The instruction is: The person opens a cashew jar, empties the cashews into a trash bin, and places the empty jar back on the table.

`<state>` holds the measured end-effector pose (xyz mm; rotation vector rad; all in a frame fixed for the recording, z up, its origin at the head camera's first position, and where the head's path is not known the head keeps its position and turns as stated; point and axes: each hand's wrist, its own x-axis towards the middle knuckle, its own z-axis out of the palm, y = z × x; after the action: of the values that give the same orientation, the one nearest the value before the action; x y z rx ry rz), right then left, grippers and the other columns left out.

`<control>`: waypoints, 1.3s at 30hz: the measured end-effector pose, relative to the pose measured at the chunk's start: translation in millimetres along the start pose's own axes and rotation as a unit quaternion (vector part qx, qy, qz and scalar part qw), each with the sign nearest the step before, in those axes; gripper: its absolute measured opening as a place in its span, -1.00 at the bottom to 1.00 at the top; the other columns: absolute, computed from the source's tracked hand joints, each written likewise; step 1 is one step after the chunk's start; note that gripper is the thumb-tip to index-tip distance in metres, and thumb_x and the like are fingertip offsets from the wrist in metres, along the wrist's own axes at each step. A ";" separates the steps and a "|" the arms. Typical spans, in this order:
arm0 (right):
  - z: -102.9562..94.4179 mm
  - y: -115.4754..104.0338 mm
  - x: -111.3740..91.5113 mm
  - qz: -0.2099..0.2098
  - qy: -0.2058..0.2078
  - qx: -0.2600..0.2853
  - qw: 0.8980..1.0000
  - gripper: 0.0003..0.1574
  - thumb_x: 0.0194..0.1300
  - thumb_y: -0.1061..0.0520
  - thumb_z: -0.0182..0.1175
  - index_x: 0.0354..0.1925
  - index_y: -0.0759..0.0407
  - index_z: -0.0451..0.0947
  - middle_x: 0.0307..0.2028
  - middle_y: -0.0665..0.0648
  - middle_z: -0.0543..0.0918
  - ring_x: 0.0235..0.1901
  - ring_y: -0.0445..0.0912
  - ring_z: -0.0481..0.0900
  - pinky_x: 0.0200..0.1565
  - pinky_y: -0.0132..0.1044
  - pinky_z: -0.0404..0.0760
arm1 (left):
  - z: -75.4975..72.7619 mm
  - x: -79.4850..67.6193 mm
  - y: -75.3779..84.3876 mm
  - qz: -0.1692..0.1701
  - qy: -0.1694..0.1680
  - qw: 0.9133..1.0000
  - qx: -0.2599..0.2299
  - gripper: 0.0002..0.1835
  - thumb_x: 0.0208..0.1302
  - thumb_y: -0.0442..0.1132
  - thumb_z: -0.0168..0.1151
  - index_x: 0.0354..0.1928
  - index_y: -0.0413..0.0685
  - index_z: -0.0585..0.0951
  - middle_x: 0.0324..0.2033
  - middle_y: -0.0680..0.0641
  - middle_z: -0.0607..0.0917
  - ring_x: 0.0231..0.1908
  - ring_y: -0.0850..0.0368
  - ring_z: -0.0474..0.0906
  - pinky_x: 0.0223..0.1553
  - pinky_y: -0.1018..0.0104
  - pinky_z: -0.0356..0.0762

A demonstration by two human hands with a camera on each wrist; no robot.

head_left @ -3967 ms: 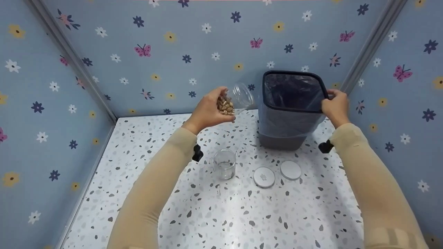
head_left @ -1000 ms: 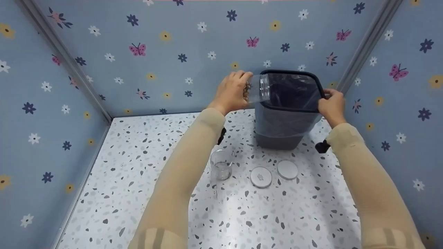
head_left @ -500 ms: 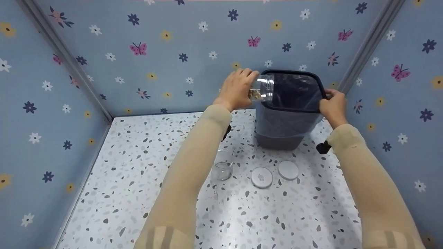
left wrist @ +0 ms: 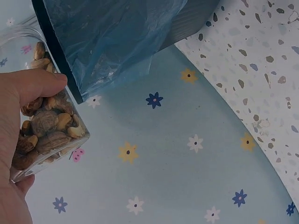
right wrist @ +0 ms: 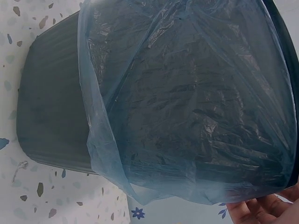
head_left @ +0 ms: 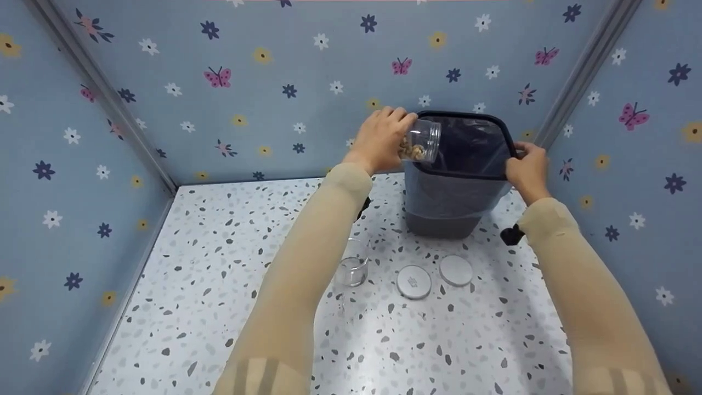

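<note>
My left hand [head_left: 382, 141] grips a clear jar [head_left: 426, 131] without a lid, tipped on its side, its mouth over the left rim of the trash bin [head_left: 443, 224]. Nuts [head_left: 415, 151] lie along the jar's lower side; the left wrist view shows brown-skinned nuts [left wrist: 49, 122] behind the clear wall, with the thumb [left wrist: 44, 84] across it. On the bin's far right side, my right hand [head_left: 529, 169] holds the black rim, thumb on top. A bluish liner bag [right wrist: 196, 107] hangs over the bin's outside, and the right fingers [right wrist: 261, 212] curl beneath the rim.
Two round white lids [head_left: 414, 282] lie side by side in front of the bin. A clear glass cup [head_left: 354, 272] stands left of them, partly hidden by my left sleeve. Flower-patterned panels [head_left: 307, 66] enclose the speckled table [head_left: 219, 219] at the back and sides.
My left hand has carried the jar rightward to the bin and tilted it over the rim. Nuts have slid toward the jar's mouth. My right hand keeps its hold on the bin.
</note>
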<state>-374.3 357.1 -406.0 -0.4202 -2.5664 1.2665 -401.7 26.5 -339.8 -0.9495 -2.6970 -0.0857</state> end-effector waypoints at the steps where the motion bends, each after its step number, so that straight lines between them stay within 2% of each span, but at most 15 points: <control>1: -0.1 -0.4 -0.4 0.001 -0.001 0.001 1.000 -0.26 0.46 0.30 -0.08 0.55 0.24 0.43 0.27 0.39 0.63 0.07 0.09 0.60 -0.05 -0.23 0.59 | 0.2 0.6 0.1 0.002 0.000 1.000 0.003 -0.08 0.24 -0.14 0.51 0.62 -0.04 0.36 0.41 -0.13 0.55 0.40 -0.12 0.46 0.61 0.05 0.34; 8: -0.7 -0.9 -0.2 0.000 -0.004 0.008 1.000 -0.27 0.45 0.29 -0.07 0.54 0.27 0.44 0.25 0.37 0.63 0.06 0.08 0.60 -0.01 -0.21 0.60 | -3.6 5.4 1.2 0.019 -0.005 0.999 0.048 -0.11 0.25 -0.15 0.51 0.59 -0.05 0.36 0.41 -0.16 0.54 0.43 -0.15 0.44 0.63 0.02 0.30; 14: -0.9 0.1 -0.3 -0.003 -0.007 0.012 1.000 -0.27 0.46 0.28 -0.07 0.55 0.28 0.41 0.27 0.37 0.60 0.11 0.09 0.58 0.10 -0.15 0.62 | -5.6 9.6 2.6 0.021 -0.002 0.998 0.057 -0.14 0.28 -0.18 0.48 0.59 -0.06 0.35 0.41 -0.17 0.54 0.45 -0.16 0.44 0.64 0.02 0.29; 21: 0.2 1.8 -0.6 -0.012 0.004 0.007 1.000 -0.25 0.41 0.30 -0.06 0.53 0.23 0.47 0.19 0.38 0.66 0.00 0.09 0.62 -0.05 -0.23 0.58 | -10.5 14.2 3.5 0.016 0.012 0.997 0.069 -0.20 0.30 -0.29 0.37 0.59 -0.04 0.38 0.42 -0.16 0.55 0.44 -0.16 0.45 0.63 0.01 0.32; 25: 0.6 1.4 -0.3 -0.013 0.005 0.003 1.000 -0.27 0.44 0.29 -0.05 0.53 0.24 0.46 0.19 0.37 0.65 0.01 0.08 0.62 -0.03 -0.22 0.60 | -13.1 15.5 3.4 0.017 0.004 0.997 0.081 -0.18 0.31 -0.23 0.41 0.61 -0.02 0.37 0.43 -0.17 0.54 0.45 -0.16 0.44 0.63 0.01 0.31; 32: 0.4 0.2 -1.5 -0.007 0.006 0.011 1.000 -0.28 0.46 0.29 -0.05 0.54 0.27 0.45 0.23 0.40 0.63 0.09 0.13 0.62 0.12 -0.10 0.65 | -14.3 16.8 1.9 0.027 0.003 0.995 0.099 -0.19 0.28 -0.20 0.48 0.56 -0.02 0.39 0.39 -0.17 0.56 0.43 -0.17 0.46 0.62 0.00 0.32; 39: -1.0 -1.4 -1.8 -0.004 0.002 0.009 1.000 -0.26 0.45 0.30 -0.05 0.55 0.25 0.44 0.25 0.39 0.64 0.08 0.11 0.62 0.09 -0.13 0.65 | -15.1 19.4 2.2 0.030 0.007 0.993 0.111 -0.21 0.30 -0.18 0.48 0.54 -0.03 0.39 0.40 -0.17 0.55 0.44 -0.16 0.45 0.63 0.01 0.31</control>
<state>-372.4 356.4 -404.5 -0.4084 -2.5485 1.2844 -411.2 37.8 -320.0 -0.9550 -2.5954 0.2132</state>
